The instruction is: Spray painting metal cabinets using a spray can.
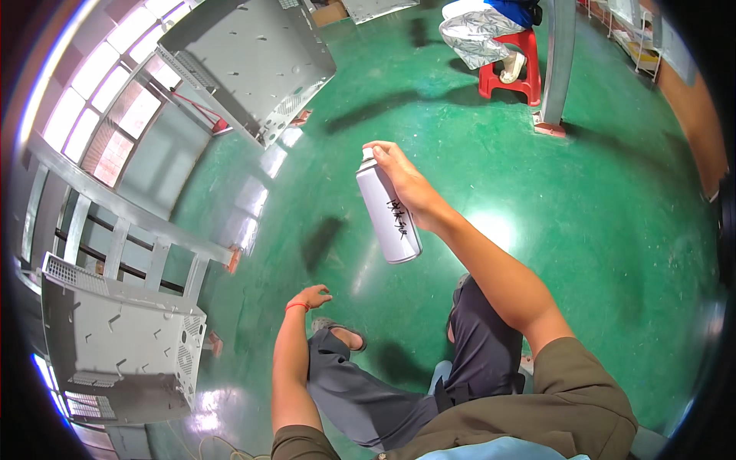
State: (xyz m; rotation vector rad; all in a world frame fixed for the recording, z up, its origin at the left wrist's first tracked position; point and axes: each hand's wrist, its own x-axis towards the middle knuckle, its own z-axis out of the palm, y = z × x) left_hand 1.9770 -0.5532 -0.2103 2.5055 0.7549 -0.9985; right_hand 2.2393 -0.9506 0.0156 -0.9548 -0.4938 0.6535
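A white spray can (pixel 379 218) with dark handwriting on its side tilts in mid-air over the green floor. My right hand (pixel 406 182) is wrapped round its upper part, with fingers near the white nozzle at the top. My left hand (pixel 310 297), with a red band at the wrist, hangs over my left knee. Its fingers are loosely bent and apart, holding nothing.
A large grey perforated metal casing (pixel 253 61) stands at the far left, and a similar casing (pixel 123 337) is nearer on the left by a metal frame (pixel 130 207). Beyond are a grey post (pixel 557 69) and a person (pixel 479 34) on a red stool (pixel 529 65).
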